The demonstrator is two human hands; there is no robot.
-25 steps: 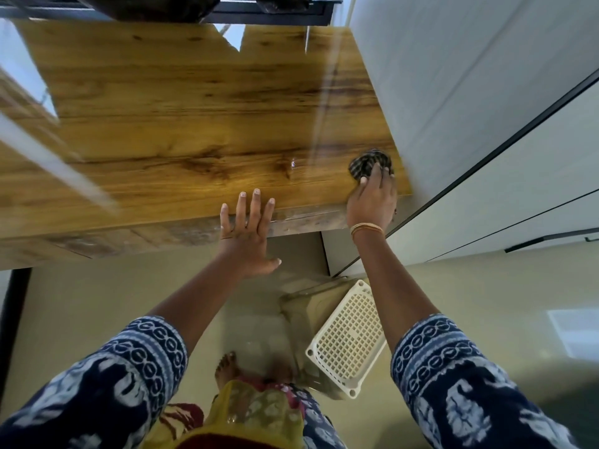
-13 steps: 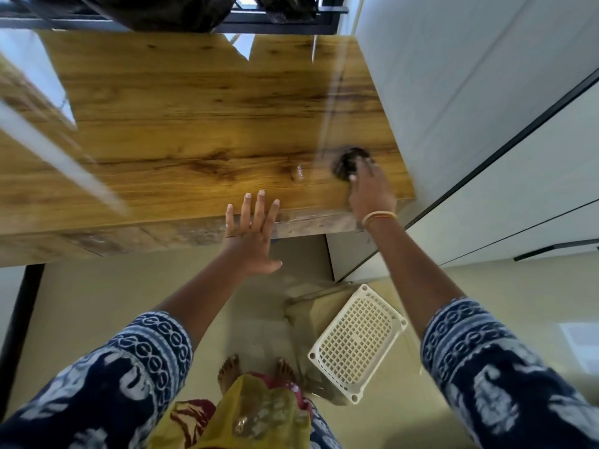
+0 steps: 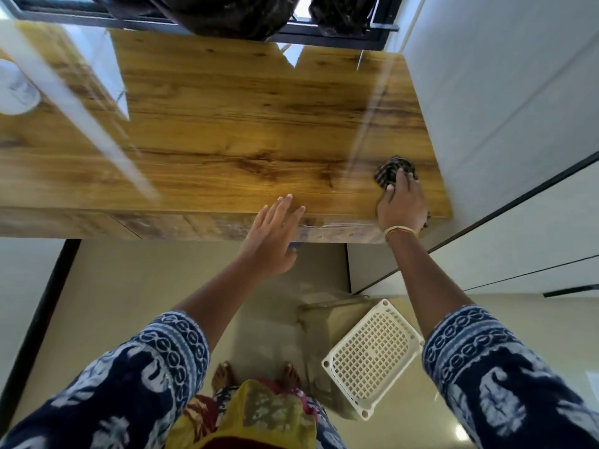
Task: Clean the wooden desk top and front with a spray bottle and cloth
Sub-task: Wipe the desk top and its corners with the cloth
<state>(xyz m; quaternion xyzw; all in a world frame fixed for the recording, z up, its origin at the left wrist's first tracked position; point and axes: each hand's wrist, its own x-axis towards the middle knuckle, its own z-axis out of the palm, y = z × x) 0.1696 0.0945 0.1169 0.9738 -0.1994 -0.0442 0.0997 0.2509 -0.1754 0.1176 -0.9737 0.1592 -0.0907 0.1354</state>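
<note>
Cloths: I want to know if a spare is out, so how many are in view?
1. A dark checked cloth lies under the right hand near the desk's right front corner. Others may be out of view.

right hand (image 3: 403,202) pressed flat on dark checked cloth (image 3: 392,171) near wooden desk (image 3: 227,131) right edge. left hand (image 3: 271,236) open, fingers spread, at front edge.

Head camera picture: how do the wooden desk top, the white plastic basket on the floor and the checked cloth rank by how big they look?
1. wooden desk top, by far the largest.
2. white plastic basket.
3. checked cloth, smallest, though the right hand hides part of it.
</note>
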